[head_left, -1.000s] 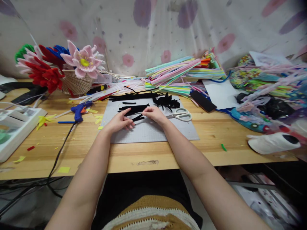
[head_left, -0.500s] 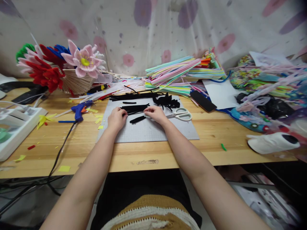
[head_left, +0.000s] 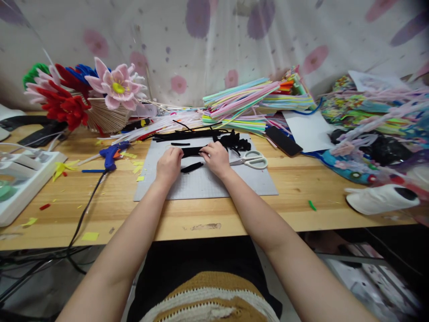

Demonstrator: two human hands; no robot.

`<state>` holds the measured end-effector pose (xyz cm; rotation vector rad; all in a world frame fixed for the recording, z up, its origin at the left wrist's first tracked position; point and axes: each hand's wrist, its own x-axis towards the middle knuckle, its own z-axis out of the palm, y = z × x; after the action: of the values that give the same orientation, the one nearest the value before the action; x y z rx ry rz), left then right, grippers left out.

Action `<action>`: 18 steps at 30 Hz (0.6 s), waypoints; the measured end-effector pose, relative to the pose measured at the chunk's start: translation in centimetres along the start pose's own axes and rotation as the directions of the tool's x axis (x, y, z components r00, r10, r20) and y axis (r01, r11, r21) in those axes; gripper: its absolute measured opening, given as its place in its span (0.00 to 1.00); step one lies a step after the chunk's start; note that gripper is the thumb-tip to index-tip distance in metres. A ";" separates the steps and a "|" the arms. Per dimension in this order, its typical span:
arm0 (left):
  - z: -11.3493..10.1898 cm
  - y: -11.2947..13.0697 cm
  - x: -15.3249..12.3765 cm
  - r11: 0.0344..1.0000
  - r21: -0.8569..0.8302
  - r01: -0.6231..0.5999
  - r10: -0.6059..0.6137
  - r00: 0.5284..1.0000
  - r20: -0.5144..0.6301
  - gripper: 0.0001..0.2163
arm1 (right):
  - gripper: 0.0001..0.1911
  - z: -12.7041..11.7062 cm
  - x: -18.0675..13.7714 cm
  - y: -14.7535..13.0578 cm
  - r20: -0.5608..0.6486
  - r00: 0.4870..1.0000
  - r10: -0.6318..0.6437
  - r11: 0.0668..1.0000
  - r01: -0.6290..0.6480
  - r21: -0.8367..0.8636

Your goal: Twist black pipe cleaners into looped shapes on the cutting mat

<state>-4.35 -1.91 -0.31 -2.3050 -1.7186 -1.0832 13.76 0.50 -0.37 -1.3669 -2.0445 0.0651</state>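
Note:
Between my two hands lies a bundle of black pipe cleaners point(head_left: 192, 152) on the grey cutting mat point(head_left: 194, 187). My left hand point(head_left: 170, 163) has its fingers closed on the bundle's left end. At the right end, my right hand point(head_left: 216, 157) pinches the strands between thumb and fingers. Just below the bundle rests a short black piece point(head_left: 192, 167), and a thin black strip point(head_left: 180, 144) lies above it. A heap of curled black pieces point(head_left: 236, 141) sits behind my right hand. Scissors with pale handles point(head_left: 255, 160) lie beside that hand, their blades pointing left.
A blue glue gun point(head_left: 112, 156) stands left of the mat, its cord running off the table edge. Behind are long black pipe cleaners point(head_left: 187, 134) and pastel bundles point(head_left: 241, 100). A black phone-like slab point(head_left: 283, 141) lies right; fuzzy flowers point(head_left: 117, 87) stand back left.
My left hand has moved slightly right and now covers the bundle's left end. My right hand has shifted a little right and up. The strands between them look more tightly gathered.

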 end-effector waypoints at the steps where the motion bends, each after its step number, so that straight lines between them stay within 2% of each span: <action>1: 0.0 0.0 0.0 0.999 -0.032 -0.003 0.003 1.000 0.001 0.08 | 0.10 0.0 0.0 0.2 -0.034 0.999 0.015 0.999 -0.014 0.031; 4: 0.0 -0.1 -0.1 0.983 -0.186 -0.001 -0.003 1.000 -0.022 0.06 | 0.09 0.1 0.0 0.3 -0.124 0.989 0.077 0.980 -0.053 0.190; 6: 0.2 0.2 -0.1 0.934 -0.350 0.068 -0.087 0.996 -0.037 0.06 | 0.08 0.2 0.0 0.0 -0.142 0.982 0.128 0.934 -0.072 0.349; 7: 0.3 0.4 -0.1 0.882 -0.450 0.137 -0.167 0.985 -0.028 0.06 | 0.08 0.3 0.0 -0.2 -0.140 0.978 0.155 0.897 -0.080 0.435; 9: 0.6 1.0 -0.1 0.702 -0.645 0.301 -0.352 0.935 0.053 0.08 | 0.08 0.4 0.0 -0.6 -0.114 0.972 0.207 0.799 -0.101 0.592; 11: 0.7 1.7 0.0 0.476 -0.767 0.431 -0.472 0.861 0.190 0.10 | 0.09 0.5 0.1 -0.9 -0.048 0.966 0.253 0.682 -0.143 0.717; 14: 0.7 2.7 0.0 0.231 -0.806 0.545 -0.499 0.777 0.383 0.10 | 0.13 0.6 0.2 -1.3 0.114 0.956 0.270 0.485 -0.237 0.842; 16: 0.6 3.2 -0.1 0.139 -0.784 0.605 -0.481 0.733 0.480 0.08 | 0.15 0.6 0.2 -1.4 0.199 0.945 0.260 0.384 -0.290 0.877; 18: 0.5 3.5 -0.2 0.091 -0.752 0.653 -0.463 0.696 0.549 0.07 | 0.16 0.6 0.2 -1.5 0.242 0.934 0.262 0.333 -0.323 0.886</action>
<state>-1.10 -3.16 0.42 -2.0598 -2.6750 -2.7651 12.20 0.15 -0.16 -0.9141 -1.2893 1.2505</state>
